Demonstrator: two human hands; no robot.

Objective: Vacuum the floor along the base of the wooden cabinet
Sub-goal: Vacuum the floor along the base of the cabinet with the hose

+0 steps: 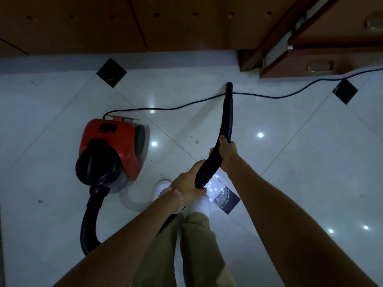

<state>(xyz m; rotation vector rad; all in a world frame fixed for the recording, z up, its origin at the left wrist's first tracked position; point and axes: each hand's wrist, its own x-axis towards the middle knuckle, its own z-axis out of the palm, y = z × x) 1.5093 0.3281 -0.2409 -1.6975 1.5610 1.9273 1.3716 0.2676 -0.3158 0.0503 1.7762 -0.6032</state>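
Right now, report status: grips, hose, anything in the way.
Left grip and right grip both hold the hose. Nozzle short of the cabinet. Cord crosses the floor at the nozzle.

Dim, bluish view; ceiling lights glare off glossy floor [290,162]; edges bowed.

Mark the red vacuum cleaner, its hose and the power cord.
red vacuum cleaner [122,141], head view, on its red shell.
hose [227,117], head view, on the stretch behind its nozzle tip.
power cord [165,109], head view, on the length lying left of the nozzle.
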